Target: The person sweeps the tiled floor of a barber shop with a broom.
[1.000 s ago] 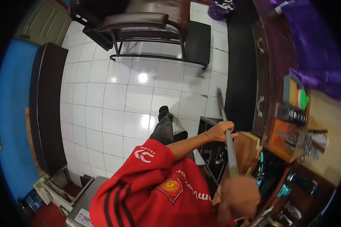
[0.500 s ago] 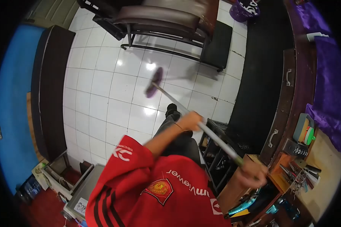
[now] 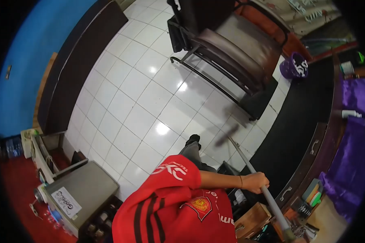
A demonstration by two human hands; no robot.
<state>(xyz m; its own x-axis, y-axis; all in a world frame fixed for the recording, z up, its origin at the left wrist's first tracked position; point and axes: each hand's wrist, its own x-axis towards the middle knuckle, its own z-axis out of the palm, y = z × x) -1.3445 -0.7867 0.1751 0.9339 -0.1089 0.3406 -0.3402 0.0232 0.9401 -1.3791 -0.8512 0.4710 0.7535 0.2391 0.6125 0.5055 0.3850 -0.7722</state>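
One long-handled broom [image 3: 275, 206] slants over the tiled floor [image 3: 144, 95], its blurred head [image 3: 227, 136] near the edge of the black mat [image 3: 300, 109]; whether it touches the floor, I cannot tell. The left hand [image 3: 255, 182] is clamped around the grey handle [image 3: 245, 159]. Only a sliver of the right hand [image 3: 299, 240] shows, its grip impossible to tell. Beyond stands an armchair [image 3: 247, 38].

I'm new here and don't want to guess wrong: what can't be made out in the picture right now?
1. Right hand: head view, nearly all cut off by the bottom edge; its hold can't be told.
2. Pole head: head view, blurred; bristles or pad, unclear.
3. Contents of the basket: head view, too small to identify.
4. Sign: head view, smallest writing too small to read.
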